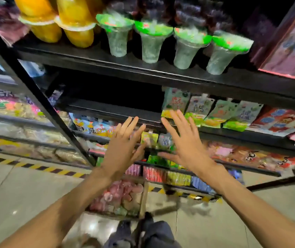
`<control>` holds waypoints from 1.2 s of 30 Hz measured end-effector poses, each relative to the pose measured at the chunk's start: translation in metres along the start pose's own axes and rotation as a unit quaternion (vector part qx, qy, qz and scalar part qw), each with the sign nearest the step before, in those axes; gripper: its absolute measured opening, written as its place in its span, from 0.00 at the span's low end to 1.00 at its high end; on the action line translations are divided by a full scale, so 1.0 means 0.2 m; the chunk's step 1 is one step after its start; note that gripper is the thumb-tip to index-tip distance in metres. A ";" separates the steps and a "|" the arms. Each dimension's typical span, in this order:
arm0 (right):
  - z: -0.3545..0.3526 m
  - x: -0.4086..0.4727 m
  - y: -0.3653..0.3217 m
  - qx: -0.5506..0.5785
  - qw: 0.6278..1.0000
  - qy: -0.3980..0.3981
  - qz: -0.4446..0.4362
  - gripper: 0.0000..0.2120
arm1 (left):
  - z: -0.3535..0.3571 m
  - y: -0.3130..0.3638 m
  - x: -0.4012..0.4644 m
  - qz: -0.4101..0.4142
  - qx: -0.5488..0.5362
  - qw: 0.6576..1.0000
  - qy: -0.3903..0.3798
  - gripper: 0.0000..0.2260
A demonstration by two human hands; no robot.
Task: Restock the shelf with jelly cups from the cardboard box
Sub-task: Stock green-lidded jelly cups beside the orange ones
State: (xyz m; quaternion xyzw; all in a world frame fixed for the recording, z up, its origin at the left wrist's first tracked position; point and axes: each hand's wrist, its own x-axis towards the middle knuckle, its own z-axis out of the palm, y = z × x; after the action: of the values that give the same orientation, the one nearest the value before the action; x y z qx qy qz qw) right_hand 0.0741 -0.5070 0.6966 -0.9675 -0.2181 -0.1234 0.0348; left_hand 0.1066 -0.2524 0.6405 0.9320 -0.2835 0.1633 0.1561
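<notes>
the left hand (123, 147) and right hand (186, 140) are raised side by side, a little apart, fingers straight and spread, holding nothing. below and between the forearms, on the floor, sits the cardboard box (144, 199) with pink jelly cups (118, 196) inside. well above the fingertips, green-lidded jelly cups (152, 43) stand in a row on the black shelf (107, 59), orange ones (76, 24) further left.

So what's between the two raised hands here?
In the head view, nothing is held between the left hand and right hand. Through the gap show shelf goods behind: blurred yellow and pale snack packets. The box sits below on the floor.
</notes>
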 end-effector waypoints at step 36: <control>3.22 -0.72 -0.67 0.189 0.894 -0.401 -0.061 0.51 | 2.48 -0.57 -2.07 -0.451 -0.205 0.813 -0.306 0.19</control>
State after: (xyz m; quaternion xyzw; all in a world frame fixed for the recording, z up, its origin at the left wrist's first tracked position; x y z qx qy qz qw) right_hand 0.0340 -0.3681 0.0390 -0.8950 -0.2910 0.3164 0.1192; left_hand -0.0459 -0.1549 0.0092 0.9036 0.1091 -0.2807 0.3046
